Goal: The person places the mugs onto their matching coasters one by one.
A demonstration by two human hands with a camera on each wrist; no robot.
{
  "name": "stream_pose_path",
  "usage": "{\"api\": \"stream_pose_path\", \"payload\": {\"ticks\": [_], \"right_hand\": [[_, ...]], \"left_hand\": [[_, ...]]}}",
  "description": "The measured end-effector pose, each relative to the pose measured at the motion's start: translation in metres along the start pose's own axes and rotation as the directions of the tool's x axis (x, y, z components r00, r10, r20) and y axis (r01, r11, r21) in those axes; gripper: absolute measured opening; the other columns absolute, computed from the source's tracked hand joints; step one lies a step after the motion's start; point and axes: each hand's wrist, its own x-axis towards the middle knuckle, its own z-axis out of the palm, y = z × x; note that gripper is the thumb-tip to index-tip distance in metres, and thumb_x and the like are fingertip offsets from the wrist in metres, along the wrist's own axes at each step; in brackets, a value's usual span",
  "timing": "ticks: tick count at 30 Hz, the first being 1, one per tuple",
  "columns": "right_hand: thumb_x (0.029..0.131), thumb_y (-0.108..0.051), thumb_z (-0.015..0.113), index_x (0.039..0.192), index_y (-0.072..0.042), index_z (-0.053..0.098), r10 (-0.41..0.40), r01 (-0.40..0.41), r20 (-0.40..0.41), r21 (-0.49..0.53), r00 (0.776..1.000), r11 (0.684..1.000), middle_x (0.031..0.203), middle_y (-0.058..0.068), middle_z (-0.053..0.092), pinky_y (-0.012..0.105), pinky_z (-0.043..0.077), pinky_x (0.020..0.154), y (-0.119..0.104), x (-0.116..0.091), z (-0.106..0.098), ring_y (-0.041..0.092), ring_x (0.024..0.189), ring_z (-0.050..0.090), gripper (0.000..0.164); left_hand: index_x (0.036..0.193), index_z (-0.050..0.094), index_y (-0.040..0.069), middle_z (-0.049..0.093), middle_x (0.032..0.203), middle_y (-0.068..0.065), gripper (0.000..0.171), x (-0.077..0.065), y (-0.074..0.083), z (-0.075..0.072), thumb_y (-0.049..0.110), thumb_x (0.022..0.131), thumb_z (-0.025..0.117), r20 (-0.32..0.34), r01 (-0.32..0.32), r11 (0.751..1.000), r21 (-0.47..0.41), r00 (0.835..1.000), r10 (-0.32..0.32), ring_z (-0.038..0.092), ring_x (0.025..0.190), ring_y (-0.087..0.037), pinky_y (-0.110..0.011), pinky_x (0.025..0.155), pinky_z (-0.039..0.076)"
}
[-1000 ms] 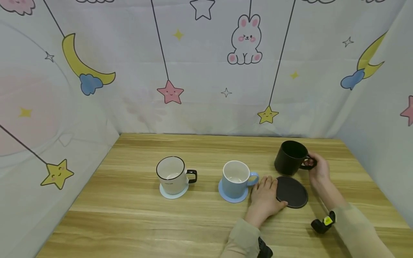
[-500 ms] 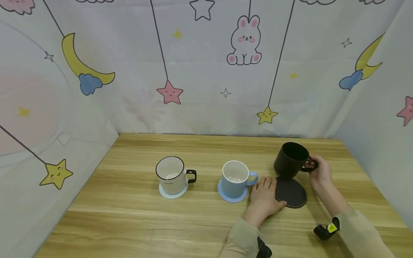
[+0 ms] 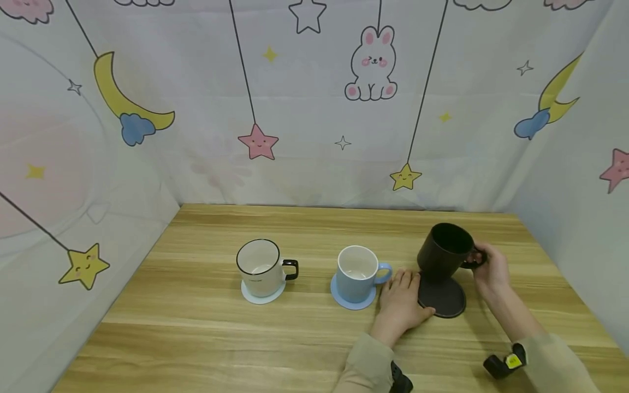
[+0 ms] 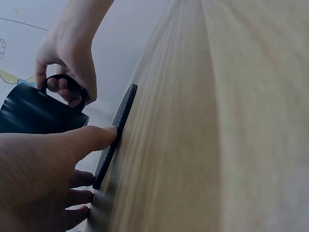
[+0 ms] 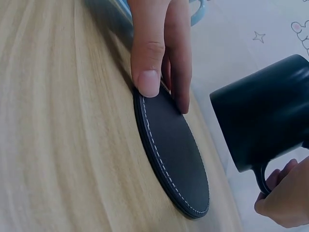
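Observation:
My right hand (image 3: 480,265) grips the handle of a black mug (image 3: 444,251) and holds it tilted just above the far part of a round black coaster (image 3: 444,301). In the right wrist view the mug (image 5: 263,111) hangs clear of the coaster (image 5: 174,154). My left hand (image 3: 404,297) lies flat on the table, its thumb and fingers (image 5: 154,53) touching the coaster's left edge. The left wrist view shows the thumb (image 4: 89,137) against the coaster's rim (image 4: 123,113), with the mug (image 4: 34,111) and right hand (image 4: 67,58) behind.
A blue mug (image 3: 357,268) stands on a blue coaster (image 3: 344,299) just left of my left hand. Further left a white mug (image 3: 260,265) with a black handle sits on a pale coaster (image 3: 262,296). Printed cloth walls close in the wooden table (image 3: 221,338) at the back and both sides.
The right hand has lifted the black mug off the table behind the coaster and brought it nearer, over the coaster's far part. The left hand stayed at the coaster's edge.

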Motion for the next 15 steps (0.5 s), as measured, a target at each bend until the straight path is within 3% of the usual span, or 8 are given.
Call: {"api": "stream_pose_path", "payload": {"ticks": [7,15], "right_hand": [[0.101,-0.005,0.034,0.057,-0.009,0.049,0.020,-0.020,0.029,0.001,0.999,1.000,0.057,-0.003,0.042,0.023,0.032,0.067,-0.001,-0.008,-0.004,0.012,0.060,0.041,0.046],[0.101,-0.004,0.033,0.060,-0.009,0.052,0.007,-0.007,0.057,-0.002,0.998,1.000,0.059,-0.004,0.044,0.023,0.032,0.067,0.000,-0.016,-0.008,0.011,0.060,0.042,0.046]], "left_hand": [[0.146,0.040,0.028,0.038,0.152,0.011,0.075,-0.002,0.000,-0.001,0.063,0.082,0.062,-0.017,-0.010,1.000,0.012,1.000,0.010,0.031,0.143,-0.008,-0.031,0.113,0.032],[0.146,0.041,0.027,0.039,0.151,0.010,0.075,-0.004,0.000,-0.004,0.063,0.083,0.061,-0.029,-0.018,1.000,0.017,0.999,0.019,0.032,0.143,-0.009,-0.031,0.113,0.032]]}}
